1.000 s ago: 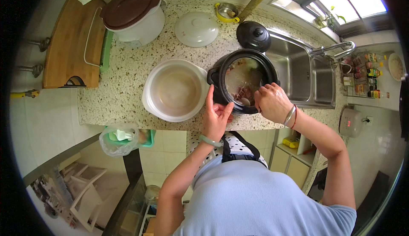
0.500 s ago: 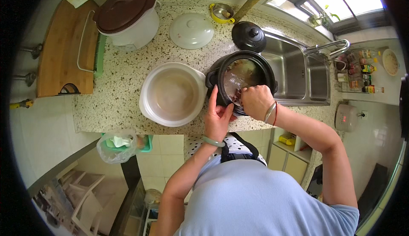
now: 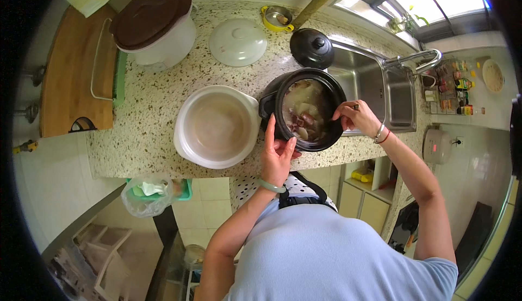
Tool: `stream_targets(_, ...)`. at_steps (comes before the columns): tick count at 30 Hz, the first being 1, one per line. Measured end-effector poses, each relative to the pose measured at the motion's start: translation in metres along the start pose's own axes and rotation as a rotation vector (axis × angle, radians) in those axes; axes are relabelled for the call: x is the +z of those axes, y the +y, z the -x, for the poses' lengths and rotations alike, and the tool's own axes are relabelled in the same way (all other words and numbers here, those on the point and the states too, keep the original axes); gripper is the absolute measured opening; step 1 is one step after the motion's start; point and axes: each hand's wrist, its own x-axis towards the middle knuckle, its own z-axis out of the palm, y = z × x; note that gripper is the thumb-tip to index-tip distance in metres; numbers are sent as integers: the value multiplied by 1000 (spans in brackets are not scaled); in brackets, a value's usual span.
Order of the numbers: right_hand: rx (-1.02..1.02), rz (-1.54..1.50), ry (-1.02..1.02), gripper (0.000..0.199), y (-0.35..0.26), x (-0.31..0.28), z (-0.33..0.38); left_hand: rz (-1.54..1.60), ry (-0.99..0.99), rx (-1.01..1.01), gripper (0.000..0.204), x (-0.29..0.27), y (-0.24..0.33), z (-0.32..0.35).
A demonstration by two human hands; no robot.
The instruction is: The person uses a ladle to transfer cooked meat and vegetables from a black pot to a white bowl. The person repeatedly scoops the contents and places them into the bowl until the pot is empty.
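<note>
A black clay pot (image 3: 279, 102) stands tilted toward me at the counter's front edge. Inside it, reddish and pale pieces that look like meat (image 3: 305, 117) lie in cloudy liquid. My left hand (image 3: 277, 157) grips the pot's near left side, thumb at the rim and index finger stretched up along the wall. Over the right rim is my right hand (image 3: 357, 119), its fingers bent and pressed together; whatever they hold, if anything, is hidden. Left of the pot sits a white two-handled pot (image 3: 185, 146) with cloudy liquid in it.
Behind the pots are a black lid (image 3: 311, 48), a pale lid (image 3: 238, 42) and a small yellow-handled bowl (image 3: 278, 19). A white cooker with a brown lid (image 3: 149, 15) stands back left, near wooden boards (image 3: 73, 78). The steel sink (image 3: 399, 97) borders the pot's right.
My right hand has moved out of the pot's middle to its right rim, uncovering the pieces inside. My left hand keeps its place on the pot. The whole view has shifted slightly.
</note>
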Motion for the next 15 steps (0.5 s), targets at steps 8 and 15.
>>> stream_targets(8,9,-468,81,33,21,14,13,-49,-2,-3,73,1,4,1)
stream_targets(15,-76,-551,84,34,42,14,24,-100,-11,20,74,0,1,2)
